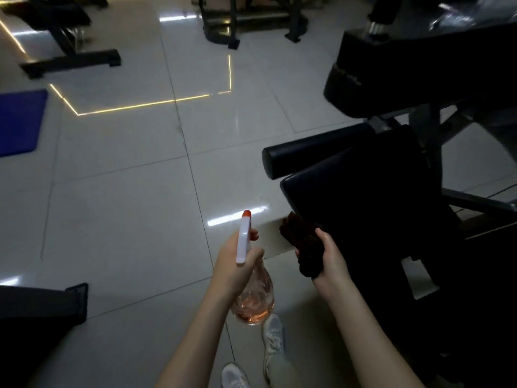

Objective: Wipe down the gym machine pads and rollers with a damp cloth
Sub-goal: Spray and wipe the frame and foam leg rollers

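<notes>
Near, the left grip (230, 266) curls round the spray bottle (256, 299), nozzle pointing away, probably kept ready to dampen the cloth (300, 242). The right grip (333, 263) clutches that bunched cloth just beside the seat pad (363, 208), poised for wiping. Beyond lie the roller (321, 155) and upper pad (391, 79).

I have the spray bottle (253, 292) in my left hand (235, 264), just left of the cloth (303, 247) in my right hand (331, 261). The cloth sits beside the near corner of the seat pad (363, 205) on the right. The roller (321, 152) lies behind that pad, and a mat (19, 121) lies far left on the floor (126, 191).
</notes>
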Action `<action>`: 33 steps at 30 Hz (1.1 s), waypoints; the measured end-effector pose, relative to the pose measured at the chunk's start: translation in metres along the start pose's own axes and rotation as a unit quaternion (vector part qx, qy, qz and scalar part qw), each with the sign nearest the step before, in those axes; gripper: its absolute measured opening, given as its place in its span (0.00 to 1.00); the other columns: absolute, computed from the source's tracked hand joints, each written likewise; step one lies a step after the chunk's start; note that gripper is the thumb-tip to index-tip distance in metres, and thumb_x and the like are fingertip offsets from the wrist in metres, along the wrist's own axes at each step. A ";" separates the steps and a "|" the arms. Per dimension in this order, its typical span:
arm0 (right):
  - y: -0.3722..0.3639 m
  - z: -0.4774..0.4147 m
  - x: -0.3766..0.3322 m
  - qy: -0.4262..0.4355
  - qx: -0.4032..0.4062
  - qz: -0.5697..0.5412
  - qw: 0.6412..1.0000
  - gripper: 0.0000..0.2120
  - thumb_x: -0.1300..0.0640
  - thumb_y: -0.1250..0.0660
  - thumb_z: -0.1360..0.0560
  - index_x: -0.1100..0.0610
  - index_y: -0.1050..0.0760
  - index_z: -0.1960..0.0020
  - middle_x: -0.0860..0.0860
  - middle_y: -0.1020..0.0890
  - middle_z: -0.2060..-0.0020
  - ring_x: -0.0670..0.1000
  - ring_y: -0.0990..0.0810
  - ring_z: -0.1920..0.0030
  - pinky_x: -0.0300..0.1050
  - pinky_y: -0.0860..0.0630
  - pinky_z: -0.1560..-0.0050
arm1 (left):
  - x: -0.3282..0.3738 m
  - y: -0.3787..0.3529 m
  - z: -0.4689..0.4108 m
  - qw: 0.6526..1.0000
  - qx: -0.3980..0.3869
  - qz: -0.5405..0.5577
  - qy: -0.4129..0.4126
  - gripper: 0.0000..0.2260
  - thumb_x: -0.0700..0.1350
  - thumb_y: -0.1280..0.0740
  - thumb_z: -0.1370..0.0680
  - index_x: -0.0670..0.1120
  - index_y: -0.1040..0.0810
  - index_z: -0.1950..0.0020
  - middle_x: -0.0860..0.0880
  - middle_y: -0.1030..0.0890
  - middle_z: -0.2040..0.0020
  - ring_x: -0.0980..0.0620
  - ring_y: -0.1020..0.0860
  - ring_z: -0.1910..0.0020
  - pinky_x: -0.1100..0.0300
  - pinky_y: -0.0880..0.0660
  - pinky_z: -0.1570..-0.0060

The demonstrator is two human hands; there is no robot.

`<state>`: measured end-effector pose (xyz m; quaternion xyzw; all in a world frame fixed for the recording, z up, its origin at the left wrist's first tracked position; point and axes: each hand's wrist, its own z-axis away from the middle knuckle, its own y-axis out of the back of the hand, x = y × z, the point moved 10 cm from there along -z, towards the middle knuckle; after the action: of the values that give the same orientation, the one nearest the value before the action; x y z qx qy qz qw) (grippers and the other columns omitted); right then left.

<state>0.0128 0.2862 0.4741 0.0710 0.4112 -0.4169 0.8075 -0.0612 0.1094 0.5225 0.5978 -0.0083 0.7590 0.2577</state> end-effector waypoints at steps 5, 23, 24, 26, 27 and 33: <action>0.010 0.031 -0.054 0.025 0.025 -0.032 0.999 0.08 0.53 0.38 0.22 0.56 0.25 0.47 0.59 0.19 0.56 0.54 0.21 0.63 0.43 0.26 0.66 | 0.071 -0.009 0.005 0.998 -0.040 -0.024 -0.043 0.16 0.51 0.38 0.30 0.50 0.27 0.43 0.49 0.22 0.50 0.48 0.20 0.52 0.49 0.20 0.50; -0.020 0.027 -0.363 0.344 0.098 -0.011 0.934 0.12 0.56 0.33 0.25 0.53 0.28 0.42 0.45 0.22 0.51 0.44 0.21 0.51 0.33 0.26 0.55 | 0.261 -0.034 -0.066 0.986 -0.099 -0.036 -0.131 0.14 0.51 0.39 0.32 0.63 0.28 0.48 0.51 0.21 0.46 0.57 0.21 0.48 0.59 0.23 0.49; -0.027 0.027 -0.378 0.372 0.106 0.017 0.922 0.13 0.55 0.33 0.24 0.51 0.29 0.41 0.41 0.24 0.52 0.39 0.23 0.52 0.29 0.27 0.57 | 0.264 -0.032 -0.069 0.986 -0.100 -0.027 -0.131 0.14 0.50 0.38 0.33 0.60 0.27 0.48 0.53 0.21 0.46 0.61 0.22 0.48 0.64 0.23 0.51; -0.048 0.022 -0.407 0.430 0.127 0.088 0.890 0.14 0.55 0.35 0.23 0.54 0.28 0.38 0.44 0.23 0.48 0.41 0.24 0.49 0.30 0.26 0.50 | 0.277 -0.026 -0.078 0.987 -0.088 -0.012 -0.137 0.15 0.52 0.37 0.34 0.61 0.25 0.49 0.58 0.20 0.49 0.66 0.23 0.50 0.68 0.24 0.53; -0.063 0.016 -0.414 0.446 0.129 0.134 0.876 0.14 0.55 0.36 0.22 0.57 0.27 0.38 0.49 0.22 0.45 0.46 0.24 0.45 0.36 0.27 0.45 | 0.282 -0.022 -0.084 0.987 -0.077 -0.010 -0.138 0.16 0.54 0.37 0.36 0.63 0.25 0.49 0.60 0.19 0.49 0.66 0.23 0.50 0.64 0.23 0.50; -0.106 -0.007 -0.408 0.501 0.142 0.362 0.773 0.09 0.58 0.38 0.25 0.64 0.24 0.55 0.60 0.20 0.53 0.62 0.23 0.50 0.58 0.31 0.40 | 0.309 -0.013 -0.102 0.985 -0.068 0.000 -0.160 0.19 0.57 0.37 0.38 0.66 0.26 0.47 0.60 0.21 0.46 0.62 0.23 0.45 0.62 0.26 0.47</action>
<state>-0.1973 0.4722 0.7894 0.5274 0.6373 -0.0529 0.5594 -0.1952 0.2714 0.7710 0.6929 -0.1009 0.6510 0.2932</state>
